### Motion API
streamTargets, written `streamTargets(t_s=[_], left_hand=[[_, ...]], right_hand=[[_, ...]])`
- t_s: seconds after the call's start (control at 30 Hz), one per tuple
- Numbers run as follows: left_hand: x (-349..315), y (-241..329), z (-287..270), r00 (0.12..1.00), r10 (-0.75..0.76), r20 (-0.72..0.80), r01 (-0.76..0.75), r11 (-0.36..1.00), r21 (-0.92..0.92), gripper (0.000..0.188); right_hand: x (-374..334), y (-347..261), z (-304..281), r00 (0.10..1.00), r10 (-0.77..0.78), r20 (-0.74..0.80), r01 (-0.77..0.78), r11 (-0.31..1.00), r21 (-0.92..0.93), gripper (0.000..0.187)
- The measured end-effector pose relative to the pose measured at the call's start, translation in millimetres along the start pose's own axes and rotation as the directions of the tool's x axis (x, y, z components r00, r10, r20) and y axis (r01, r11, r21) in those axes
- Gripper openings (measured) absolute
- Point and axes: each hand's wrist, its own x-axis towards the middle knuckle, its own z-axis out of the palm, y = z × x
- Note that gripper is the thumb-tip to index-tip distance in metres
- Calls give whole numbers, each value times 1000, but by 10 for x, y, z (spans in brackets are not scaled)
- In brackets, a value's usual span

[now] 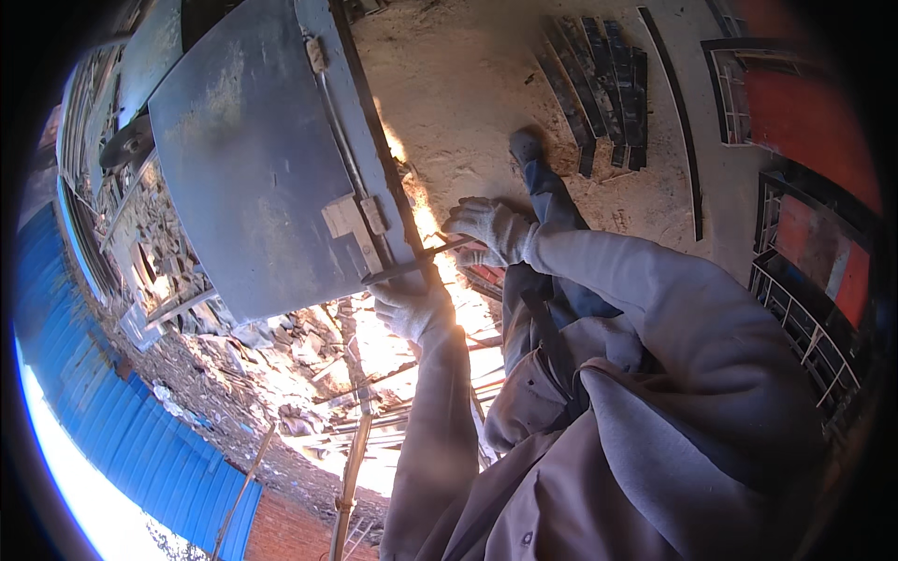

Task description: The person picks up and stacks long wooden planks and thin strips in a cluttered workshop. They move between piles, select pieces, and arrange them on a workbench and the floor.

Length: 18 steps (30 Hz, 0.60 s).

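A narrow dark metal bar (418,266) lies slantwise across the near end of a blue-grey metal machine table (248,178). My left hand (409,311), in a pale work glove, is closed at the bar's left part, right by the table corner. My right hand (491,229), gloved too, closes around the bar's right end, just off the table edge; some of its fingers are hidden. On the table top, a small metal block (346,221) sits beside a long rail (339,131) that runs along the edge.
Several dark flat bars (599,89) lie on the dirt floor, with one long strip (678,122) farther right. Black frames with red panels (795,117) stand at the right. Scrap pieces (271,360) and a wooden pole (351,477) are on the left, before a blue corrugated sheet (122,402).
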Motion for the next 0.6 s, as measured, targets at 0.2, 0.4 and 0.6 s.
streamTargets(t_s=[0.2, 0.4, 0.6], left_hand=[[-37, -50, 70, 1000, -5, 16, 6, 1000, -6, 114], [-29, -59, 66, 996, -51, 69, 51, 999, 9, 115], [-55, -114, 141, 1000, 5, -3, -5, 1000, -12, 116]], right_hand=[[91, -75, 463, 877, 457, -146, -399, 863, 310, 70], [306, -313, 125, 362, 668, 650, -838, -72, 540, 66], [25, -397, 403, 548, 708, 446, -505, -145, 851, 55]])
